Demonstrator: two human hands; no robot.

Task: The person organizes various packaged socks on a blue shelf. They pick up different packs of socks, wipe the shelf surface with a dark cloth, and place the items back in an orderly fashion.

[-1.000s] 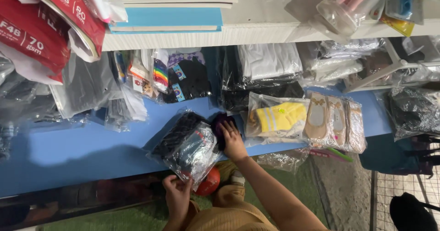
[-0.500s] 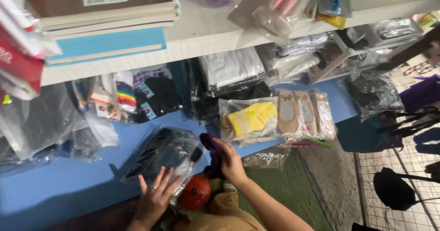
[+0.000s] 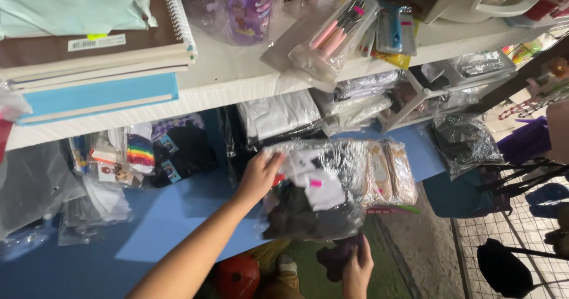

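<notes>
My left hand (image 3: 258,176) reaches up over the blue shelf (image 3: 178,216) and grips the left edge of a clear plastic bag of dark garments (image 3: 317,204), which carries white tags and a small pink sticker. The bag is held up in front of the packets at the shelf's middle. My right hand (image 3: 357,270) is low at the bottom edge, fingers closed on a dark purple cloth piece (image 3: 336,257) just under the bag.
Beige packeted items (image 3: 388,171) lie right of the bag. Rainbow and black sock packs (image 3: 160,151) sit to the left. The white upper shelf (image 3: 237,74) holds notebooks, a blue book, a purple bottle and packed pens. An orange-red ball (image 3: 237,276) lies below.
My left hand has lifted the bag of dark garments from the shelf's front edge up and right, covering the yellow packet. My right hand has dropped below the shelf with the dark piece.
</notes>
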